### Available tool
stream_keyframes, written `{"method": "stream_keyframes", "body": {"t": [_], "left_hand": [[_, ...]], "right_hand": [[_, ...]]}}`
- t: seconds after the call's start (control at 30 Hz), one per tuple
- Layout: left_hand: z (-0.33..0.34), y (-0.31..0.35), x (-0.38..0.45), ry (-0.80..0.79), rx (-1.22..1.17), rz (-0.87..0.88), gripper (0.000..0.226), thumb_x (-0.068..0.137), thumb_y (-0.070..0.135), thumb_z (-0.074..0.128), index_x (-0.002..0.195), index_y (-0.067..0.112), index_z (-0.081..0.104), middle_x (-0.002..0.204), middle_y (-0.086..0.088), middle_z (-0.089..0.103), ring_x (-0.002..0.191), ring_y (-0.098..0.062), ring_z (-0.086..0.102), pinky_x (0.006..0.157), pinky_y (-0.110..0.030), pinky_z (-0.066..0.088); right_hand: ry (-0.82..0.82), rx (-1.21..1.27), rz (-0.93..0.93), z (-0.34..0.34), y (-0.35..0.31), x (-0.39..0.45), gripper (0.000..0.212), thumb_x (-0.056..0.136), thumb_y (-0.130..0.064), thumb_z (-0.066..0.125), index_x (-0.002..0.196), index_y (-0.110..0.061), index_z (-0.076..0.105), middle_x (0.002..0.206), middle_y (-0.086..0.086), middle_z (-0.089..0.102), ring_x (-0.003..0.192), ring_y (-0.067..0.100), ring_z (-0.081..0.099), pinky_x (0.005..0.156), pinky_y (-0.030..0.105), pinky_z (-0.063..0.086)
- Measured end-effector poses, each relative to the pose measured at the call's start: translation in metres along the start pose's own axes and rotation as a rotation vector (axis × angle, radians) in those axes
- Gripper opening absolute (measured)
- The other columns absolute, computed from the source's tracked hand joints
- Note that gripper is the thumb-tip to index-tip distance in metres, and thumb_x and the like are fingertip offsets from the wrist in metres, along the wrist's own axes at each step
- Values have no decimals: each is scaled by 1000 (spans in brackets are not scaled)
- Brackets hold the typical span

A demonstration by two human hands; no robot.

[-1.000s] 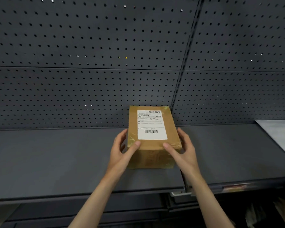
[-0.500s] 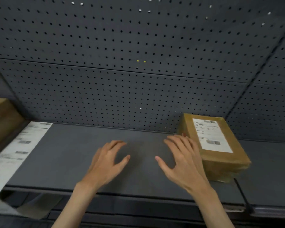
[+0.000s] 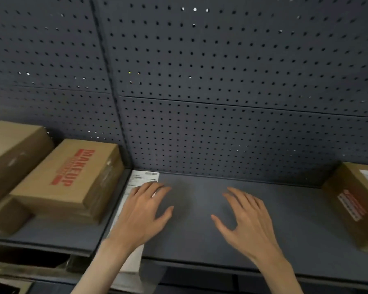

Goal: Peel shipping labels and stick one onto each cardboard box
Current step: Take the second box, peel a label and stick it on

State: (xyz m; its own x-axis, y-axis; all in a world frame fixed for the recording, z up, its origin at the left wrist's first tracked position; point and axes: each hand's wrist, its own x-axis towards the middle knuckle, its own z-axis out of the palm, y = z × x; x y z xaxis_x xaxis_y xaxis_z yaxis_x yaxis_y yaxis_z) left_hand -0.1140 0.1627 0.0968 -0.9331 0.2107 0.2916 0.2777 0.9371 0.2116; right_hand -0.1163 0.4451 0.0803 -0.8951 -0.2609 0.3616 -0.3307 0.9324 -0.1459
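Now both hands hover empty and spread over the shelf [image 3: 200, 240]. Left hand [image 3: 145, 211] reaches onto the label sheet [image 3: 136, 181] beside the plain box [image 3: 72, 179]; right hand [image 3: 246, 221] is open, well short of the labelled box [image 3: 357, 200]. Next likely: peeling a label.

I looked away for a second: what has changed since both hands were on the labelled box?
Both hands let go of the labelled box, which now sits at the right edge of view as the camera swung left. The left hand has moved over the label strip; the right hand hovers open above the shelf. The box's label remains stuck on.
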Motion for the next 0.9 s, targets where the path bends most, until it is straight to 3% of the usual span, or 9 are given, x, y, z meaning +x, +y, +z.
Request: {"method": "stream_keyframes", "body": {"t": [0.17,0.33,0.5,0.6,0.7,0.83,0.9], "left_hand": [[-37,-63,-11,161,52,-20,49,90,46,57,131,19,63,134,3,64,127,-21,57,103,-39,43],[-67,-156,-32,186,112,-104,52,89,52,53,126,18,66,131,-2,66,124,-27,59,98,-46,45],[-87,-241,-54,193,46,-204,51,87,54,54,124,21,67,132,1,64,126,-25,56,96,-43,46],[-90,-274,-65,196,-165,-249,52,88,53,55,129,22,63,140,6,56,133,-17,49,104,-39,45],[-86,-285,-70,220,-518,-329,51,89,39,71,135,21,58,145,12,49,135,-5,44,109,-30,38],[-75,-289,-70,223,-861,-486,62,85,23,78,140,27,51,140,13,54,129,-1,51,105,-26,43],[-71,-289,-68,224,-1007,-544,68,86,13,77,145,24,46,138,12,55,128,0,52,100,-20,44]], "right_hand": [[9,36,-65,13,-66,36,67,89,-66,52,133,-17,65,140,1,62,121,22,63,103,42,49],[17,66,-104,34,-148,68,67,91,-67,50,134,-18,64,141,-1,62,124,19,61,105,40,48],[-11,154,-74,54,-240,91,66,93,-71,45,137,-24,62,146,-8,57,131,14,54,112,36,40],[-42,337,6,64,-286,98,72,90,-77,41,147,-33,49,155,-21,40,142,0,35,118,28,26],[-37,691,181,76,-321,101,76,85,-72,57,152,-45,35,159,-33,26,147,-13,20,119,26,21],[-45,1066,486,95,-350,98,94,73,-60,83,151,-44,33,150,-28,45,140,-5,41,119,37,38],[-42,1151,579,99,-358,97,95,72,-47,90,149,-39,35,140,-28,52,128,-11,50,116,35,43]]}}
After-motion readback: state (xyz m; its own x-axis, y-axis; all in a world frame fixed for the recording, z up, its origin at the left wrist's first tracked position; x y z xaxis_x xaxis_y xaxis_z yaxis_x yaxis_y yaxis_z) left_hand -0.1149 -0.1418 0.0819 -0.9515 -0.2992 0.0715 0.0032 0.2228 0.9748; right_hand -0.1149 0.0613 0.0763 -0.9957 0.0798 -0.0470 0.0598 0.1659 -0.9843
